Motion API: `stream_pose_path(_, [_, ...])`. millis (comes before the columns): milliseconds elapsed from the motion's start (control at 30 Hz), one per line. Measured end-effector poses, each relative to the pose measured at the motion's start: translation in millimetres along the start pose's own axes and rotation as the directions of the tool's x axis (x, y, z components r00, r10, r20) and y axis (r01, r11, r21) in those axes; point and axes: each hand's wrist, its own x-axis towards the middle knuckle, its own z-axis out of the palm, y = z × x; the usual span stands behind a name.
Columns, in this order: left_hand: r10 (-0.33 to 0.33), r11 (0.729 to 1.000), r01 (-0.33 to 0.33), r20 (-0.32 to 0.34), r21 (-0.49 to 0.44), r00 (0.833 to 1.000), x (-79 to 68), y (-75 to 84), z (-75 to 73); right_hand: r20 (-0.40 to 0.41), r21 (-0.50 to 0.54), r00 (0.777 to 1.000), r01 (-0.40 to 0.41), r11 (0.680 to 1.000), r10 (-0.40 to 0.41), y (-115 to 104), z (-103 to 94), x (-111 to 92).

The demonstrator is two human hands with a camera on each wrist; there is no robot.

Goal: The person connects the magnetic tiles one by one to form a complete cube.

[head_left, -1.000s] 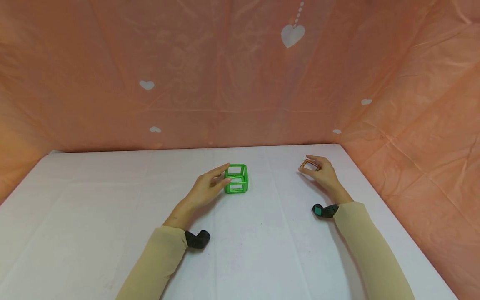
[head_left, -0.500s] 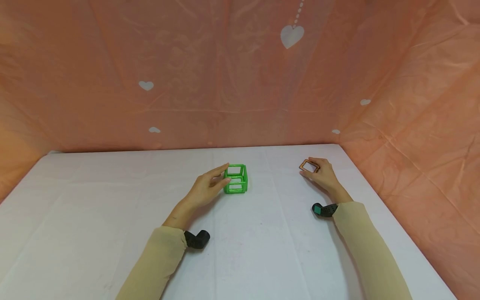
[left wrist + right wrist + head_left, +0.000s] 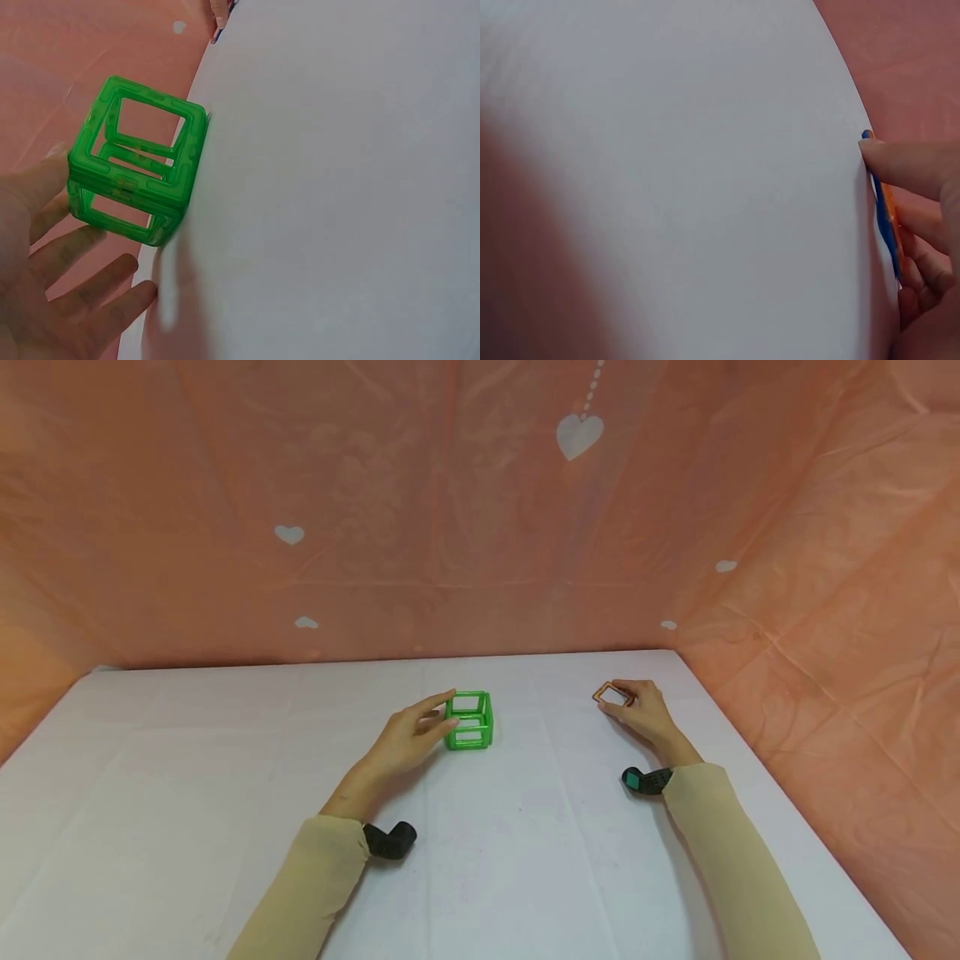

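Observation:
My left hand (image 3: 401, 739) is at the left side of a green open-framed cube (image 3: 468, 721) of magnetic tiles, thumb and index finger gripping it. In the left wrist view the cube (image 3: 139, 161) has square window frames, and my other fingers (image 3: 112, 292) spread loosely below it. Farther right, my right hand (image 3: 647, 708) pinches a small orange square magnetic tile (image 3: 604, 688) by its edges, thumb on the near side. The right wrist view shows it edge-on, orange with a blue layer (image 3: 885, 217) against it. Part of it is hidden by the fingers.
A white cloth covers the table (image 3: 517, 860). An orange curtain (image 3: 420, 510) with pale hearts hangs behind the table's far edge, and another orange sheet (image 3: 847, 635) along the right. Black wrist devices (image 3: 390, 841) sit at both cuffs.
My right hand's fingers have shifted on the orange tile, which now shows more of its frame and sits slightly left. My left hand and the green cube hold nearly still.

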Motion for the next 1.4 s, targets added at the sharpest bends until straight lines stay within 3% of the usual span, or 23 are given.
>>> stream_pose_path(200, [0.016, 1.0, -0.016, 0.013, 0.001, 1.0, -2.3, -3.2, 0.4, 0.004, 0.007, 0.999, -0.047, 0.999, 0.047, 0.7, 1.5, -1.8])
stream_pose_path(467, [0.058, 0.998, -0.058, 0.001, -0.003, 0.998, -1.5, -4.9, 0.6, -0.004, 0.018, 1.0, -0.017, 1.0, 0.018, -6.2, 4.1, -1.8])
stream_pose_path(967, [-0.003, 1.0, 0.003, 0.019, 0.01, 1.0, -0.3, -5.2, -0.3, -0.007, 0.037, 0.994, 0.112, 0.993, -0.112, -44.8, 14.0, 4.5])
stream_pose_path(1167, [-0.004, 1.0, 0.003, 0.046, 0.017, 0.999, 1.2, -4.3, -0.8, -0.002, 0.029, 0.993, 0.118, 0.993, -0.118, -52.3, 18.1, 5.2])
stream_pose_path(1400, [0.008, 0.999, -0.01, 0.048, 0.035, 0.999, 0.8, -3.8, -0.9, 0.012, 0.104, 0.993, 0.116, 0.988, -0.118, -62.7, 23.8, 5.6])
